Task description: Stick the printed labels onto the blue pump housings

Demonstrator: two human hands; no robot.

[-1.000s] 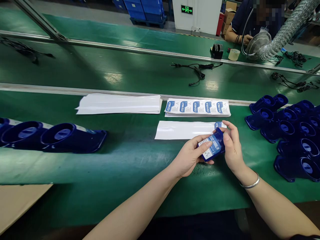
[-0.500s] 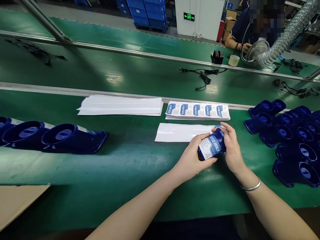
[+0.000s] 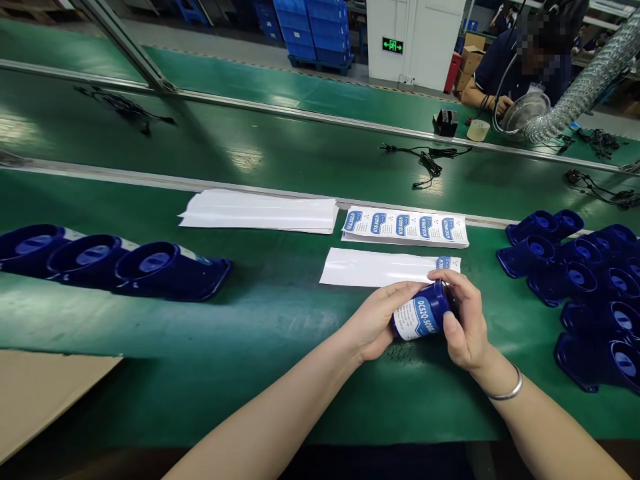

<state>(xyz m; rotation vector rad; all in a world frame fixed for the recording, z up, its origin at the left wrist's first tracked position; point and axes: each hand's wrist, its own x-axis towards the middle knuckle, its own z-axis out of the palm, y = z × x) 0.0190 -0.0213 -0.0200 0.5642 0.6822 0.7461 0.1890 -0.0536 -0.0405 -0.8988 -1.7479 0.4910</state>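
Now the glossy blue cylinder [image 3: 431,308], right of the frame's centre, has rolled, its blue-and-white label [image 3: 416,321] curving partly away; the left hand [image 3: 376,321] grips it, the right hand [image 3: 469,328] half-curls at its end, grip unclear.

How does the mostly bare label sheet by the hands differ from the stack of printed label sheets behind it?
The front sheet shows one label; the printed stack shows five in a row. The front sheet looks like a single layer; the printed stack shows several. The front sheet lies nearer the person, the printed stack farther back. Both are white with blue print.
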